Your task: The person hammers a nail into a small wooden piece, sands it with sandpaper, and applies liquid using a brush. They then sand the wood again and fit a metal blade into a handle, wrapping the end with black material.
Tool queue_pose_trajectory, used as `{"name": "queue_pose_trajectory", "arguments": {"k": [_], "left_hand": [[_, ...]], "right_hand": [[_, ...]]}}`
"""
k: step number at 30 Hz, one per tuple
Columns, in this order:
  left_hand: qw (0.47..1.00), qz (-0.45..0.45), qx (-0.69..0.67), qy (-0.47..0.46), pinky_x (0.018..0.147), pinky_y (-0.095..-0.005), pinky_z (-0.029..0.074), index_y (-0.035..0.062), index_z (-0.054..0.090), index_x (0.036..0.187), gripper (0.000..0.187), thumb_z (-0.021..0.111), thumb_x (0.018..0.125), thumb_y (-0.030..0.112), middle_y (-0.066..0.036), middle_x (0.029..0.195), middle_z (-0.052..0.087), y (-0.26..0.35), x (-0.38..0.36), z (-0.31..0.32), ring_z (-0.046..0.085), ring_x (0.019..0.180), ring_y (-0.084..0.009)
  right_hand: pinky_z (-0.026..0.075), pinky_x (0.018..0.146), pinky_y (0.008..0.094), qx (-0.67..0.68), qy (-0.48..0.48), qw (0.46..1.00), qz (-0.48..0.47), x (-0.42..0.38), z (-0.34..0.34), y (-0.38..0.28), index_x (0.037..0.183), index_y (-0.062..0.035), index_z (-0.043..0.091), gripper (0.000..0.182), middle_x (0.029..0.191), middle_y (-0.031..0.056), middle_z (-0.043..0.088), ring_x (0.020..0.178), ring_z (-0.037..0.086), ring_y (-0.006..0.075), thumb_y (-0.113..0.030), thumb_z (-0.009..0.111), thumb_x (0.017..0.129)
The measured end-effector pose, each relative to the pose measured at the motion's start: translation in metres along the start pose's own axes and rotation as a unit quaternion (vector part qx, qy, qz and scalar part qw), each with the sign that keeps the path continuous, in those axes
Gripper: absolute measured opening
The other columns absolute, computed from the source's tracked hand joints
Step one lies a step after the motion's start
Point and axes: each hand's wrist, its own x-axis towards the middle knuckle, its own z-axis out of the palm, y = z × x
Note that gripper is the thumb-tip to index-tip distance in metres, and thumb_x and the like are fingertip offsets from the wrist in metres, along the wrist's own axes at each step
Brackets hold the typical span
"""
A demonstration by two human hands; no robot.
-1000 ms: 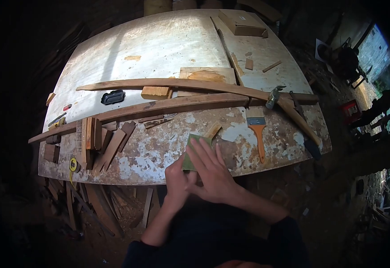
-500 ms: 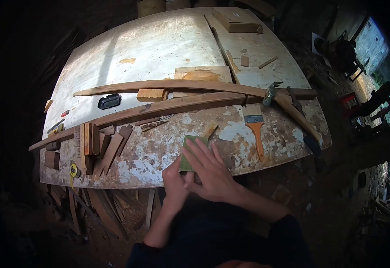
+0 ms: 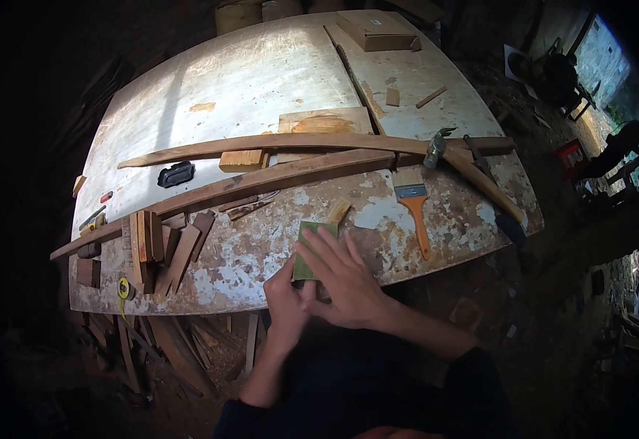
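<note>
1. At the near edge of the counter [image 3: 242, 287], right in front of the person's body, sits the green sheet [image 3: 305, 271], mostly covered by fingers.
2. Right hand [image 3: 346, 284] is flattened out on top, fingers a little spread, not wrapped around anything. Good shape imo: I'd share the pressure across all the fingers so no one tip digs in.
3. Left hand [image 3: 285, 296] is curled in at the sheet's lower-left side. Can't tell if it's pinching the sheet or gripping something underneath. Either way, I'd have it be the steady one, with its fingertips clear of the other palm.
4. A pale wood piece [image 3: 339, 211] pokes out past the sheet's top right corner. No idea how far it runs under there, so I'd check it can't rock.
5. Elbow room's decent tbh. The paintbrush [image 3: 419, 228] lies off to the right, well apart, and the wood offcuts [image 3: 144, 245] stand over to the left.
6. Further back, the hammer [image 3: 484, 185] rests across the long strip [image 3: 297, 143]. I'd avoid bumping the counter, since that handle could probably shift.
</note>
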Motion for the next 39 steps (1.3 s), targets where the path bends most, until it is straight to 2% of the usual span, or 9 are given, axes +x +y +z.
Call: {"name": "queue_pose_trajectory", "arguments": {"k": [4, 7, 11, 14, 16, 19, 28, 33, 39], "left_hand": [[1.000, 0.000, -0.001, 0.014, 0.062, -0.0357, 0.057, -0.0045, 0.074, 0.129, 0.041, 0.079, 0.090, 0.006, -0.020, 0.079, 0.074, 0.010, 0.002, 0.002, 0.074, 0.064, -0.0214], [1.000, 0.024, -0.014, 0.010, 0.060, -0.0347, 0.056, -0.0040, 0.074, 0.129, 0.041, 0.081, 0.090, 0.007, -0.019, 0.079, 0.074, 0.001, 0.002, -0.002, 0.074, 0.063, -0.0210], [1.000, -0.010, -0.002, 0.003, 0.059, -0.0337, 0.055, -0.0038, 0.074, 0.130, 0.042, 0.082, 0.090, 0.007, -0.018, 0.079, 0.075, 0.011, 0.001, -0.001, 0.073, 0.062, -0.0199], [1.000, 0.012, 0.009, 0.014, 0.058, -0.0329, 0.055, -0.0035, 0.075, 0.129, 0.041, 0.082, 0.090, 0.008, -0.017, 0.078, 0.074, -0.001, 0.000, -0.001, 0.072, 0.060, -0.0188], [0.998, 0.063, 0.010, 0.025, 0.058, -0.0325, 0.054, -0.0031, 0.075, 0.129, 0.041, 0.083, 0.091, 0.008, -0.017, 0.077, 0.074, -0.010, 0.004, -0.003, 0.070, 0.059, -0.0176], [1.000, -0.002, -0.011, 0.011, 0.059, -0.0308, 0.054, -0.0029, 0.075, 0.130, 0.041, 0.084, 0.091, 0.008, -0.016, 0.078, 0.075, 0.001, 0.004, -0.007, 0.069, 0.059, -0.0151], [0.992, -0.025, -0.111, 0.053, 0.065, -0.0284, 0.056, -0.0035, 0.073, 0.133, 0.040, 0.081, 0.095, 0.003, -0.014, 0.087, 0.079, -0.003, 0.008, -0.008, 0.071, 0.067, -0.0098], [0.992, 0.010, -0.112, 0.053, 0.070, -0.0296, 0.058, -0.0029, 0.070, 0.136, 0.041, 0.079, 0.096, 0.001, -0.016, 0.096, 0.080, -0.009, 0.016, -0.031, 0.075, 0.073, -0.0128], [0.989, 0.138, 0.024, 0.053, 0.071, -0.0330, 0.056, -0.0017, 0.070, 0.133, 0.034, 0.075, 0.100, 0.008, -0.016, 0.095, 0.077, 0.017, 0.076, -0.075, 0.074, 0.073, -0.0181]], "right_hand": [[0.010, 0.132, 0.0681, -0.035, 0.039, 0.989, 0.139, 0.021, -0.002, 0.056, 0.169, -0.0051, 0.037, 0.089, 0.175, 0.0252, 0.032, 0.164, 0.025, 0.0443, -0.071, 0.041, 0.109], [0.013, 0.131, 0.0676, 0.024, -0.009, 1.000, 0.010, 0.002, 0.002, -0.003, 0.168, -0.0038, 0.037, 0.082, 0.174, 0.0259, 0.032, 0.165, 0.025, 0.0443, -0.056, 0.056, 0.107], [0.017, 0.129, 0.0710, -0.058, 0.038, 0.989, 0.131, 0.013, 0.004, 0.063, 0.166, -0.0007, 0.038, 0.091, 0.175, 0.0236, 0.033, 0.164, 0.026, 0.0451, -0.067, 0.053, 0.106], [0.016, 0.130, 0.0712, -0.001, 0.017, 0.999, 0.032, -0.001, -0.002, 0.004, 0.166, -0.0013, 0.038, 0.084, 0.176, 0.0225, 0.030, 0.164, 0.025, 0.0449, -0.062, 0.051, 0.110], [0.026, 0.129, 0.0630, 0.041, 0.003, 0.999, -0.010, 0.000, -0.008, 0.006, 0.159, -0.0069, 0.053, 0.059, 0.170, 0.0179, 0.045, 0.160, 0.038, 0.0374, -0.031, 0.060, 0.106], [0.039, 0.123, 0.0455, 0.164, 0.030, 0.986, 0.006, 0.011, -0.021, 0.060, 0.146, -0.0131, 0.071, 0.067, 0.156, 0.0070, 0.065, 0.151, 0.054, 0.0273, 0.004, 0.058, 0.083], [0.041, 0.121, 0.0505, -0.063, 0.161, 0.980, -0.099, 0.097, -0.073, 0.039, 0.154, -0.0083, 0.061, 0.075, 0.147, 0.0190, 0.066, 0.142, 0.058, 0.0363, -0.040, 0.085, 0.090], [0.058, 0.093, 0.0499, -0.024, 0.043, 0.946, 0.320, 0.032, -0.128, 0.049, 0.142, -0.0047, 0.067, 0.057, 0.100, 0.0162, 0.079, 0.101, 0.076, 0.0375, -0.038, 0.079, 0.098], [0.058, 0.095, 0.0503, -0.180, 0.016, 0.944, 0.278, -0.037, -0.106, 0.094, 0.151, -0.0061, 0.058, 0.073, 0.109, 0.0203, 0.078, 0.107, 0.075, 0.0401, -0.043, 0.082, 0.092]]}}
